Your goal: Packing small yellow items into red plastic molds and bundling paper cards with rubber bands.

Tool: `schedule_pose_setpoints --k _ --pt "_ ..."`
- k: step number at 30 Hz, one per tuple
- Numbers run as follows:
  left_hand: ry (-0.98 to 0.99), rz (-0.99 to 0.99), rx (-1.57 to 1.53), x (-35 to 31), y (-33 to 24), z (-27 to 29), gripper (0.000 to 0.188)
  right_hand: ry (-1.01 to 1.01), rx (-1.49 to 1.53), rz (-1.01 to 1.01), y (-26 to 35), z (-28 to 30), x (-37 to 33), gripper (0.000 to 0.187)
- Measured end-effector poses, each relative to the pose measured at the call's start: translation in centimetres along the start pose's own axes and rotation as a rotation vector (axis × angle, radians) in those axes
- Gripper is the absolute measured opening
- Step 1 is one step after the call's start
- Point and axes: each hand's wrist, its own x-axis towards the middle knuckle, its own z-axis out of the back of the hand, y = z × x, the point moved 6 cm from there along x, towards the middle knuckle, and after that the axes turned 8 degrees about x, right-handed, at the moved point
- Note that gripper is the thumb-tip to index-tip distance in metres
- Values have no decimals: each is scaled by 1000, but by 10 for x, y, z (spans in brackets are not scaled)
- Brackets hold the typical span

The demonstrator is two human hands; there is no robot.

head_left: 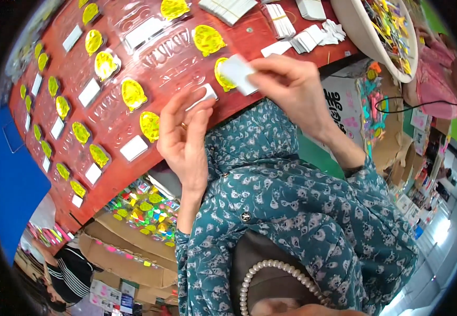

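Pinched in the fingers of my right hand (291, 87) is a small white card (239, 74), tilted above the front edge of the red table. It partly covers a yellow plastic piece (222, 79) behind it. My left hand (183, 137) hovers at the edge with thumb and fingers apart and nothing visible in them. Its fingertips are close to another white card (203, 96), partly hidden by them. Clear plastic blister trays (170, 66) cover the tabletop, with round yellow pieces (133, 94) and white cards (133, 148) in their hollows.
Banded stacks of white cards (280, 21) and loose cards (308, 38) lie at the far right. A pale tub (354, 26) of small coloured parts stands beyond them. Open cardboard boxes (128, 258) are below left; colourful pieces (144, 205) fill one. A person (70, 276) is at lower left.
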Motion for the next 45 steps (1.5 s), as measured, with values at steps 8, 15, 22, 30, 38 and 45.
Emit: schedule_pose_setpoints --k 8,15,22,30,38,45 --pt "91 -618 670 6 -23 -39 21 -195 54 -40 -48 31 15 23" --pt "73 -790 794 3 -17 -52 19 -244 -305 163 -40 14 41 14" --pt "26 -828 853 -4 -14 -41 18 -214 -680 491 -30 20 21 20" --pt "5 -763 893 -7 -5 -36 17 -39 -987 548 -51 30 0 34" --pt "9 -707 853 -7 0 -50 18 100 -884 668 -68 48 -31 45" --pt "67 -761 845 -12 -3 -63 18 113 -786 906 -66 63 -33 24"
